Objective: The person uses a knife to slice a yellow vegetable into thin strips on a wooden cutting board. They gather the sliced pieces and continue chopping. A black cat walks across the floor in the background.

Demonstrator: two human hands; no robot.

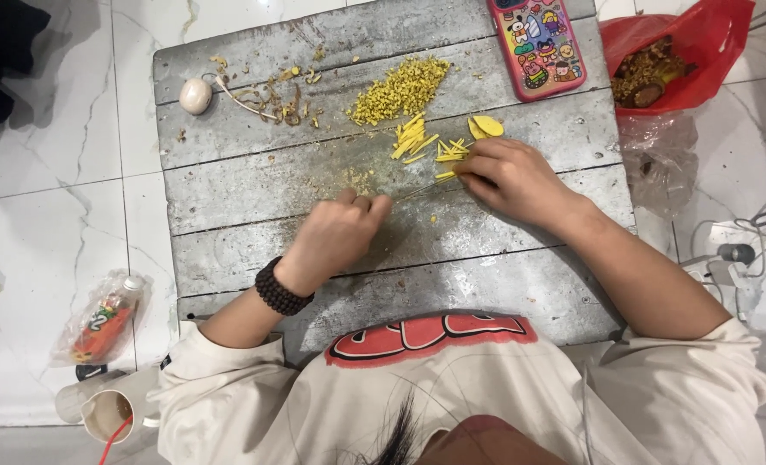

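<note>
Here, two bare hands slice a yellow root on a weathered grey plank board (254, 185).

The left hand (336, 232), wrist ringed by a dark beaded bracelet (280, 288), is closed around the handle of a thin metal knife (422, 188). The right hand (512, 176) pinches together on the yellow matchstick strips (426, 142), which lie mid-board just under its fingertips. Beyond them sit a granular mound of minced yellow bits (400, 88), two smooth oval slices (485, 127) and a pale round bulb (195, 96).

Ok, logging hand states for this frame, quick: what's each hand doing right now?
Left hand: closed around the handle of a thin metal knife.
Right hand: fingers pressed down on yellow cut strips on the grey wooden board.
</note>
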